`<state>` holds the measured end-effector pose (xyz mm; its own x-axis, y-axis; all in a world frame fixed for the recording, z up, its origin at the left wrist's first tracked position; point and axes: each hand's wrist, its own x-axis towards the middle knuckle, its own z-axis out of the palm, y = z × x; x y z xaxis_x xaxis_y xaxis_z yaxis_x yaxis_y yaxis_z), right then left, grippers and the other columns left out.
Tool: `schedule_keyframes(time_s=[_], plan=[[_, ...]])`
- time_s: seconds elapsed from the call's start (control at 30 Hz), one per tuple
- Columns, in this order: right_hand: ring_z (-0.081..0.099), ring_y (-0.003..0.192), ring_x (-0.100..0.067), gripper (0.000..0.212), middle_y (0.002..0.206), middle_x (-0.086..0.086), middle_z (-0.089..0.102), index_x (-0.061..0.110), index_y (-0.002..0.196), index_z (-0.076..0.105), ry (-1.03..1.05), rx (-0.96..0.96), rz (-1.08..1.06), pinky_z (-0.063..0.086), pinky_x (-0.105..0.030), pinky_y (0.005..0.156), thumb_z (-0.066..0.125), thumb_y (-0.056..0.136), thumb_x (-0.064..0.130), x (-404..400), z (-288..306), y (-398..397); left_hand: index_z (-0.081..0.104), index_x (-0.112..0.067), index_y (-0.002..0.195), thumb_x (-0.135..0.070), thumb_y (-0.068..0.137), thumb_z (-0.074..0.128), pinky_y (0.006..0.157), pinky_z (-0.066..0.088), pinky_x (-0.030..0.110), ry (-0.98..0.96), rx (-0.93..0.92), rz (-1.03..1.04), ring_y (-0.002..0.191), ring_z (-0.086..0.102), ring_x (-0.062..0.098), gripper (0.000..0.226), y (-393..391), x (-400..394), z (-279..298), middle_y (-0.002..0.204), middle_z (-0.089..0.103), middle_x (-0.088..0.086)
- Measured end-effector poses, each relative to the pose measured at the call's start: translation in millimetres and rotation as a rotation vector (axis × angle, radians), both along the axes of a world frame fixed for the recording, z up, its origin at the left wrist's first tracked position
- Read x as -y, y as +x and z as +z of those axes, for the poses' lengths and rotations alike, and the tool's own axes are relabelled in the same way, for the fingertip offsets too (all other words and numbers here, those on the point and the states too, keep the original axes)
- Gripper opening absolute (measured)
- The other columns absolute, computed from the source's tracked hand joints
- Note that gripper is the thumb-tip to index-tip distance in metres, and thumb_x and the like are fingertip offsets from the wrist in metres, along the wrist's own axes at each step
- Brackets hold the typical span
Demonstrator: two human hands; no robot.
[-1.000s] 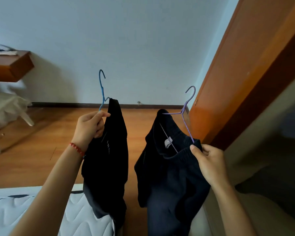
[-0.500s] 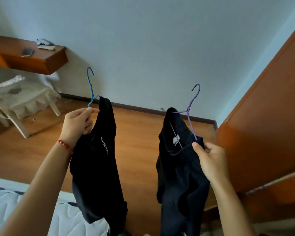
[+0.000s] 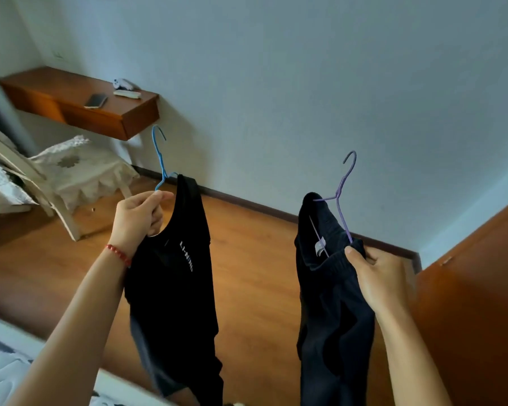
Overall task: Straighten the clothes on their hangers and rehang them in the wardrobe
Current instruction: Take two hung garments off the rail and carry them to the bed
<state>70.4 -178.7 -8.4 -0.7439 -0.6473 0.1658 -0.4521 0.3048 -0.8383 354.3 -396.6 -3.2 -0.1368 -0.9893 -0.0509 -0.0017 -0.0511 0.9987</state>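
Head view, looking down over both forearms toward an orange-brown wooden floor [image 3: 247, 259] and a pale blue-grey wall [image 3: 305, 83]. The left hand [image 3: 138, 213], with a red bead bracelet [image 3: 118, 254] at the wrist, has its fingers curled round the lower neck of a thin blue wire hanger [image 3: 160, 159], hook uppermost. From this hanger hangs a black sleeveless top with white lettering [image 3: 179, 276], bunched to one side and dangling above the floor. The right hand [image 3: 379, 276] grips the shoulder of a thin purple wire hanger [image 3: 343, 200] together with the waistband of a dark navy pair of trousers [image 3: 332, 312], thumb pressed on top; the trousers sag unevenly, one end of the hanger poking into the fabric. The two garments hang apart from each other.

At upper left a wall-mounted brown wooden shelf [image 3: 79, 109] carries a dark phone [image 3: 96, 100] and small white items. Below it stands a pale chair with a lace-edged cushion [image 3: 79, 168]. An orange-brown wooden wardrobe panel [image 3: 475, 317] fills the lower right; a white quilted mattress [image 3: 3, 367] occupies the lower left corner.
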Motion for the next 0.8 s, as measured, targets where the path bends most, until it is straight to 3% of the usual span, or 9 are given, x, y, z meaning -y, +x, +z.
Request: schedule_keyframes(time_s=[0.07, 0.17, 0.33, 0.5, 0.6, 0.7, 0.77, 0.8], plan=[[0.026, 0.040, -0.010, 0.045, 0.038, 0.009, 0.029, 0.006, 0.051, 0.036, 0.001, 0.021, 0.030, 0.020, -0.020, 0.042, 0.059, 0.088, 0.016, 30.7, 5.8, -4.1, 0.064, -0.006, 0.091, -0.017, 0.096, 0.041, 0.033, 0.025, 0.013, -0.013, 0.021, 0.042, 0.027, 0.028, 0.005, 0.026, 5.2, 19.7, 2.3, 0.034, 0.034, -0.010], [0.026, 0.035, -0.010, 0.051, 0.031, 0.008, 0.026, 0.013, 0.049, 0.027, -0.012, 0.072, 0.086, 0.018, -0.027, 0.049, 0.059, 0.088, 0.015, 77.8, 10.4, -5.9, 0.064, -0.004, 0.094, -0.016, 0.096, 0.040, 0.033, 0.024, 0.012, -0.033, 0.044, 0.119, 0.027, 0.027, 0.005, 0.026, 16.2, 43.9, 5.7, 0.032, 0.033, -0.011], [0.027, 0.036, -0.010, 0.051, 0.031, 0.007, 0.028, 0.010, 0.048, 0.029, -0.052, 0.054, 0.250, 0.018, -0.016, 0.037, 0.060, 0.088, 0.015, 163.2, 10.8, 2.1, 0.066, -0.007, 0.087, -0.017, 0.096, 0.041, 0.035, 0.022, 0.014, -0.052, 0.029, 0.269, 0.029, 0.025, 0.006, 0.028, 43.2, 78.0, 7.6, 0.034, 0.029, -0.011], [0.028, 0.041, -0.010, 0.044, 0.038, 0.008, 0.031, -0.012, 0.059, 0.044, -0.042, 0.081, 0.500, 0.020, -0.017, 0.040, 0.061, 0.087, 0.018, 258.5, 3.9, 18.4, 0.064, -0.010, 0.084, -0.013, 0.096, 0.041, 0.034, 0.022, 0.015, -0.093, -0.068, 0.487, 0.027, 0.025, 0.005, 0.027, 64.3, 93.2, -0.4, 0.034, 0.030, -0.010], [0.029, 0.037, -0.010, 0.044, 0.034, 0.007, 0.032, -0.003, 0.053, 0.044, -0.025, 0.088, 0.688, 0.020, -0.014, 0.037, 0.060, 0.087, 0.018, 314.7, 5.5, 38.4, 0.063, -0.008, 0.083, -0.009, 0.097, 0.039, 0.033, 0.019, 0.014, -0.118, -0.116, 0.619, 0.026, 0.024, 0.005, 0.028, 69.8, 92.1, -5.0, 0.034, 0.029, -0.006], [0.037, 0.042, -0.009, 0.038, 0.040, 0.001, 0.046, -0.006, 0.061, 0.054, 0.001, 0.103, 0.868, 0.029, -0.018, 0.042, 0.061, 0.087, 0.020, 363.6, 7.5, 63.6, 0.063, -0.007, 0.083, -0.008, 0.097, 0.038, 0.032, 0.019, 0.013, -0.126, -0.125, 0.757, 0.026, 0.023, 0.004, 0.029, 75.2, 86.3, -6.1, 0.035, 0.027, -0.008], [0.051, 0.053, -0.022, 0.032, 0.055, -0.013, 0.062, -0.002, 0.065, 0.061, -0.001, 0.109, 0.969, 0.040, -0.028, 0.051, 0.062, 0.086, 0.022, 385.7, 10.1, 84.4, 0.063, -0.006, 0.082, -0.007, 0.097, 0.038, 0.033, 0.018, 0.013, -0.120, -0.118, 0.860, 0.026, 0.023, 0.004, 0.029, 79.5, 78.5, -2.7, 0.035, 0.027, -0.010], [0.058, 0.059, -0.026, 0.028, 0.060, -0.013, 0.065, 0.002, 0.065, 0.063, -0.004, 0.105, 1.013, 0.044, -0.032, 0.055, 0.063, 0.086, 0.022, 394.3, 11.7, 95.4, 0.063, -0.006, 0.082, -0.007, 0.097, 0.038, 0.033, 0.018, 0.014, -0.115, -0.120, 0.912, 0.026, 0.022, 0.005, 0.029, 82.1, 73.8, -0.6, 0.035, 0.027, -0.010]])
